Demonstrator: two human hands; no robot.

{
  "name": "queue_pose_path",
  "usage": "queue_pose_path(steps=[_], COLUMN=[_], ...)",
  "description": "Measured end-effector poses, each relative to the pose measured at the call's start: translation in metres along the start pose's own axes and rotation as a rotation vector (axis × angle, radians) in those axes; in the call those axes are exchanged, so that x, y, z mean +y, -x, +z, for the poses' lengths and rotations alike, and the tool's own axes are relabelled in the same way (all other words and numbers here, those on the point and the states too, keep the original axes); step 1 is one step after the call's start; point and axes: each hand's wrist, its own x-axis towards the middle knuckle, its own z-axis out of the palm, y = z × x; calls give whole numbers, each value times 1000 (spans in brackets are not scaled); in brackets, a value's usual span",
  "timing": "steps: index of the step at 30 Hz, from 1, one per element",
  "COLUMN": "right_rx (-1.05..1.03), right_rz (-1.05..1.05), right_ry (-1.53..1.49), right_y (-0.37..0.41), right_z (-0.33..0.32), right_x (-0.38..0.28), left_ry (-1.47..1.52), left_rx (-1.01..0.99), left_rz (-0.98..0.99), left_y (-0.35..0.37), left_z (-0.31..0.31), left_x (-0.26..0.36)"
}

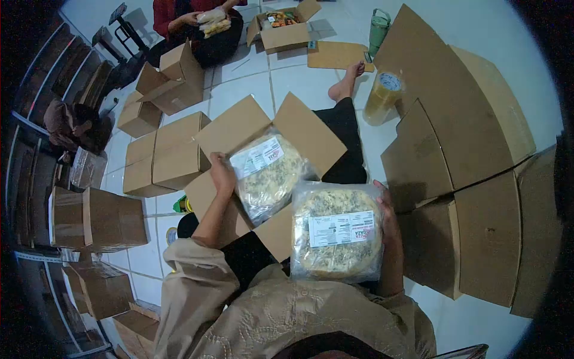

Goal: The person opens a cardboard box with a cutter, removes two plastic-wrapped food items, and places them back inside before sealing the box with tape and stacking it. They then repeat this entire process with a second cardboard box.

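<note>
Two clear-wrapped round pizzas (272,179) (329,262): pale, dark-flecked, white labels (342,229).

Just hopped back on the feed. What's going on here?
Someone seated on the floor is handling labelled, bagged round packs over an open carton. The right hand holds the nearer pack by its right edge, above the lap. The farther pack lies at the carton's mouth, with the left hand at its left edge; its grip isn't clear. Across the floor, another person holds a bagged item.
</note>
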Motion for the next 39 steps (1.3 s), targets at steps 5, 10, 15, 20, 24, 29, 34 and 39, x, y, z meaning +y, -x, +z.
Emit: queue_pose_path(steps=[5, 10, 15, 20, 24, 29, 34, 39], right_rx=[16, -13, -69, -81, -47, -40, 52, 152], right_rz=[6, -5, 11, -12, -17, 30, -61, -38], right_ry=[59, 126, 91, 62, 64, 62, 64, 172], right_y=[4, 9, 16, 4, 2, 0, -1, 1], right_z=[5, 7, 18, 7, 3, 4, 5, 1], right_x=[-7, -22, -40, -14, -8, -11, -2, 3], left_ry=[-418, -745, 540, 300, 549, -165, -479, -720], left_rx=[-223, -212, -927, -1048, -613, -209, -258, -275], left_rz=[93, 394, -115, 195, 132, 317, 248, 144], left_y=[11, 19, 55, 68, 69, 13, -3, 1], left_z=[22, 30, -1, -12, -13, -13, 7, 28], left_x=[0, -7, 105, 112, 78, 15, 3, -12])
